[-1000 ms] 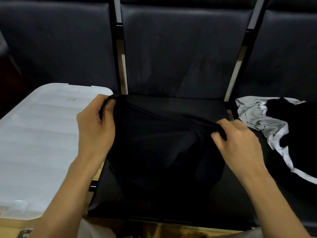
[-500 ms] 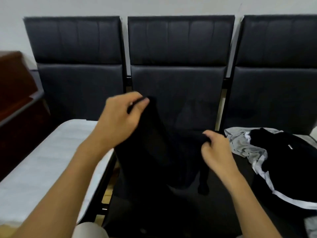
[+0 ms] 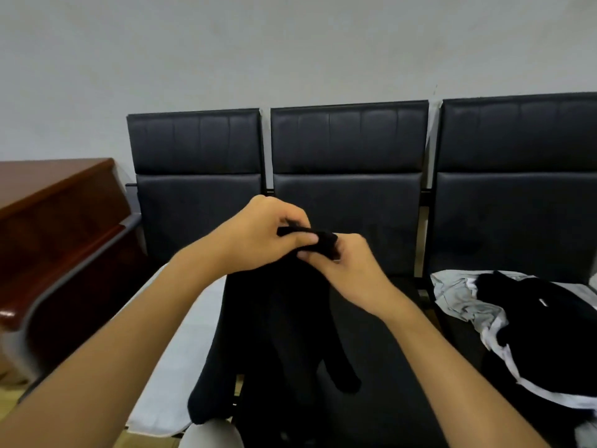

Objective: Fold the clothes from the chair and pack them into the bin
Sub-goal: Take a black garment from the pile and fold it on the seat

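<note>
Both hands are pinching the top edge of the black garment (image 3: 284, 324), left hand (image 3: 258, 234) meeting right hand (image 3: 349, 270), the cloth hanging down over the middle chair (image 3: 349, 195).

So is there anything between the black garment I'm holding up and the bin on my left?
Yes: the bin's white lid looks closed. Both the left hand and the right hand pinch the black garment, so a hand must free up first.

No legible text, brand or number; a small white tag on the black garment (image 3: 546, 321) at 4 o'clock is unreadable
</note>
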